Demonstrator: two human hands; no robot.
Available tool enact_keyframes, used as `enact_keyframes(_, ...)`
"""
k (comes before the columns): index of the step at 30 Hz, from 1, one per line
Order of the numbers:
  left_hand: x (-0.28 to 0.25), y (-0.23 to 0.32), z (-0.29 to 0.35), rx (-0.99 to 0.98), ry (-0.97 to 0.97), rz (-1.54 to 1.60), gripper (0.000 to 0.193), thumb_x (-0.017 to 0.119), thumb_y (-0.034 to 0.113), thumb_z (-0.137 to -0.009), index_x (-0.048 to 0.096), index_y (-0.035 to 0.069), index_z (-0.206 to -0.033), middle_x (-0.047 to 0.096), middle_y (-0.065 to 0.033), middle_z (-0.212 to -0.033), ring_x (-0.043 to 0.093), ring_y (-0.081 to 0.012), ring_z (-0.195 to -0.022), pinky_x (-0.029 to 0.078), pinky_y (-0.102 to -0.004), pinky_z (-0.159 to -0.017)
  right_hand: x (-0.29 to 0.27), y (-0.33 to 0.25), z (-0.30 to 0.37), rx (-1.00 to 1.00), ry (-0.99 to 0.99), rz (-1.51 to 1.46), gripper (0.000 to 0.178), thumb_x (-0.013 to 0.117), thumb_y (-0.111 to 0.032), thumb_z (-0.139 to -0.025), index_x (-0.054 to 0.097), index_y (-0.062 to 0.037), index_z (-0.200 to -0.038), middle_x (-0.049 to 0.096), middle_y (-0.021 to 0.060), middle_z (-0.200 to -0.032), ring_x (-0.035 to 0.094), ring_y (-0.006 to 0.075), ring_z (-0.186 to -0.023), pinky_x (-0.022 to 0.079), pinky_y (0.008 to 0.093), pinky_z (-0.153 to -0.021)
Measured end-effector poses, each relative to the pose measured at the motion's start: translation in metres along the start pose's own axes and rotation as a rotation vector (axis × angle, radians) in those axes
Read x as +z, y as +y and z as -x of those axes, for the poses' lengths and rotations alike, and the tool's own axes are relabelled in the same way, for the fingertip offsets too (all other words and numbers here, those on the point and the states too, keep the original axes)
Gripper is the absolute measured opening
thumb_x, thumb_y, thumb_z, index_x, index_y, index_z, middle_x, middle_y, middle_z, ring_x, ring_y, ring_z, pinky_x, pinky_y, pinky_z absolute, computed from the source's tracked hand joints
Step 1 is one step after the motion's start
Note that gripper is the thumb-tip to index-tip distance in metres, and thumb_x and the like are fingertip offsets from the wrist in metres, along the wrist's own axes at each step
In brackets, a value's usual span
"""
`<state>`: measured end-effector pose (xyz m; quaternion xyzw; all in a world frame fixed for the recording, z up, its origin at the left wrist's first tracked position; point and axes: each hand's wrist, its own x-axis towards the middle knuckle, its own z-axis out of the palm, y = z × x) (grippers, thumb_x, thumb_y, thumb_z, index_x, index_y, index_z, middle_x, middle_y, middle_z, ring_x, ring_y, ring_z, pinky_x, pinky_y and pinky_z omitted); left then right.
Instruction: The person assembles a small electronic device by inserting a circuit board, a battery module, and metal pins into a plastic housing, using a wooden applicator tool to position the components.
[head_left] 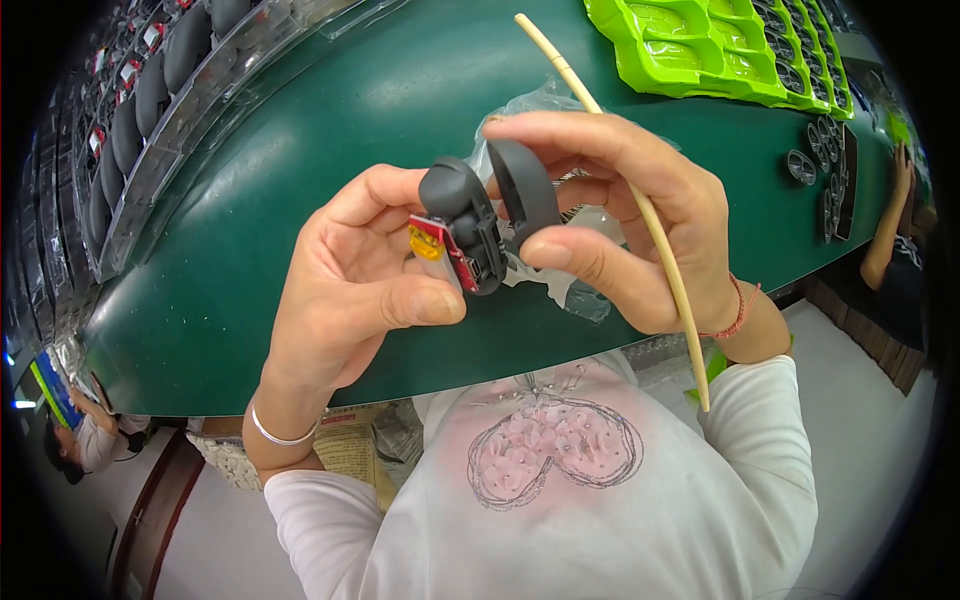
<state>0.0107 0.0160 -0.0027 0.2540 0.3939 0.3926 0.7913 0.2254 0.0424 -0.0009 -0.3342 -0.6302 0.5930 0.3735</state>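
My left hand (340,260) is closed on a black plastic housing (455,192). A red circuit board (462,262) with a yellow-taped part sits on its near side. Between the thumb and fingers of my right hand (670,200) is a curved black plastic cover (526,190), close beside the housing; whether the two touch, I cannot tell. A thin bamboo stick (668,262) also runs through my right hand, slanting from the far side toward my body. Crumpled clear plastic (590,300) lies on the table beneath my hands.
On the green table (250,120), a bright green tray (690,50) with black round parts stands at the far right. Several round black parts (800,167) lie near it. Clear trays (140,215) of black housings line the left. Other people (95,435) are at both sides.
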Motion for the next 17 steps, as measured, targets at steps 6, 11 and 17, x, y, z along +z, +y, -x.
enact_keyframes(6, -0.0083, -0.0033, -0.0001, 0.064, -0.131, -0.004, 0.055, 0.080, -0.004, -0.060, 0.055, 0.001, -0.108, 0.061, -0.0104, -0.106, 0.059, -0.0168, -0.098, 0.051, -0.0315, -0.082, -0.0009, -0.0013, 0.0013, -0.046, -0.025, 0.032, 0.047, 0.069, -0.003, -0.077, 0.052, 0.0035, -0.120, 0.055, 0.0169, -0.116, 0.059, 0.0228, -0.100, 0.052, 0.0317, -0.080)
enact_keyframes(11, -0.0065, -0.0054, -0.0026, 0.076, -0.165, 0.003, 0.055, 0.081, -0.005, -0.058, 0.055, 0.001, -0.106, 0.061, -0.0103, -0.105, 0.060, -0.0172, -0.097, 0.051, -0.0315, -0.083, -0.0006, 0.0006, 0.0025, -0.037, -0.024, 0.022, 0.046, 0.069, -0.003, -0.077, 0.053, 0.0029, -0.120, 0.056, 0.0168, -0.114, 0.059, 0.0224, -0.098, 0.052, 0.0315, -0.079)
enact_keyframes(17, -0.0052, -0.0049, -0.0019, 0.062, -0.117, -0.041, 0.053, 0.081, -0.006, -0.059, 0.055, 0.004, -0.105, 0.059, -0.0117, -0.110, 0.059, -0.0196, -0.099, 0.051, -0.0329, -0.085, -0.0028, -0.0002, 0.0034, -0.044, -0.033, 0.054, 0.046, 0.070, -0.005, -0.077, 0.053, 0.0030, -0.119, 0.057, 0.0175, -0.112, 0.060, 0.0229, -0.098, 0.054, 0.0314, -0.077)
